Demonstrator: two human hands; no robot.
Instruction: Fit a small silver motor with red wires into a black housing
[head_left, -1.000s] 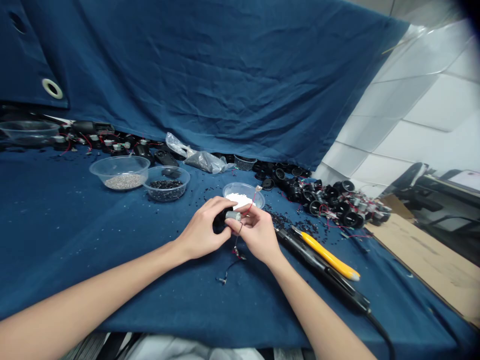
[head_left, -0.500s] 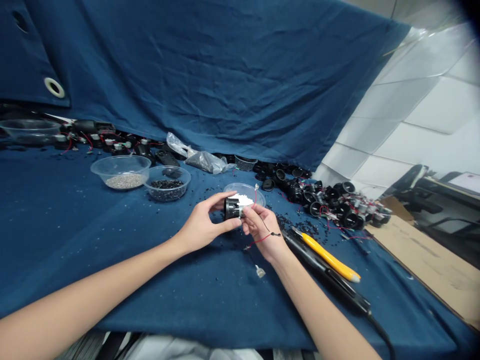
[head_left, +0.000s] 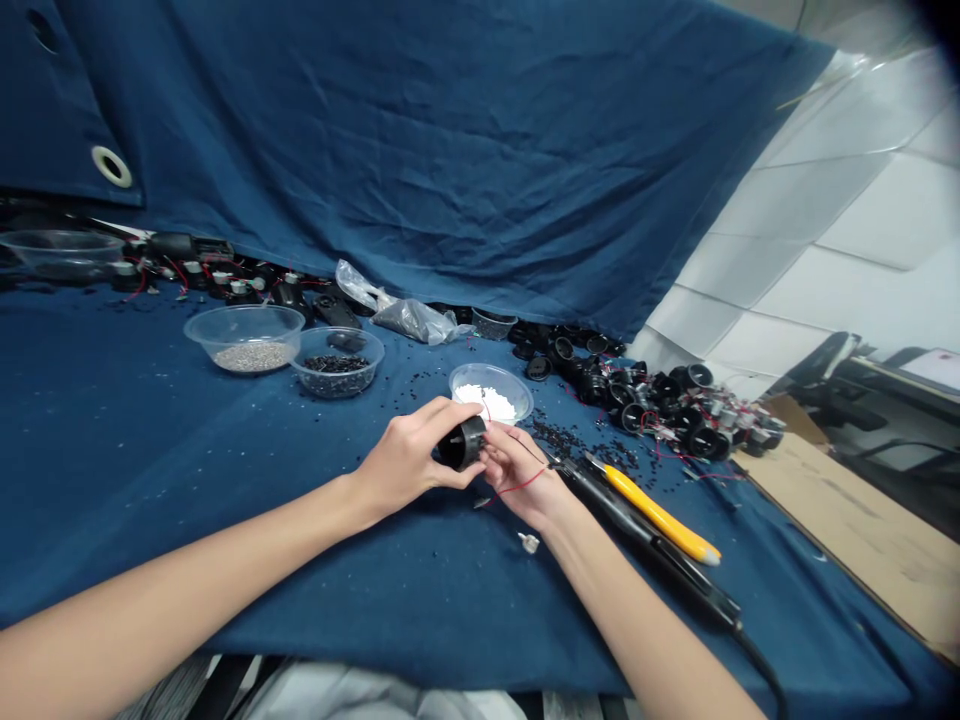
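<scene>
A black round plastic housing [head_left: 471,440] is gripped by my left hand [head_left: 412,450], thumb below and fingers above, its hollow end turned toward the left. On its other end, my right hand [head_left: 521,470] has its fingers closed at the part where the wires come out; what exactly they pinch is partly hidden. A thin red wire [head_left: 521,486] and a dark wire trail over the right hand, and a small white connector [head_left: 529,542] hangs below it. Just behind the hands stands a clear bowl [head_left: 517,380] of small white pieces.
A black corded tool [head_left: 637,540] and a yellow-handled tool [head_left: 660,515] lie to the right. Clear bowls of silvery bits [head_left: 244,318] and black bits [head_left: 367,385] stand left. Wired black housings [head_left: 667,400] pile up at back right; a plastic bag [head_left: 416,320] lies behind.
The housing has tilted, so its hollow end now shows more and the pale inner part is hidden. Both hands have lowered slightly, uncovering more of the white-filled bowl.
</scene>
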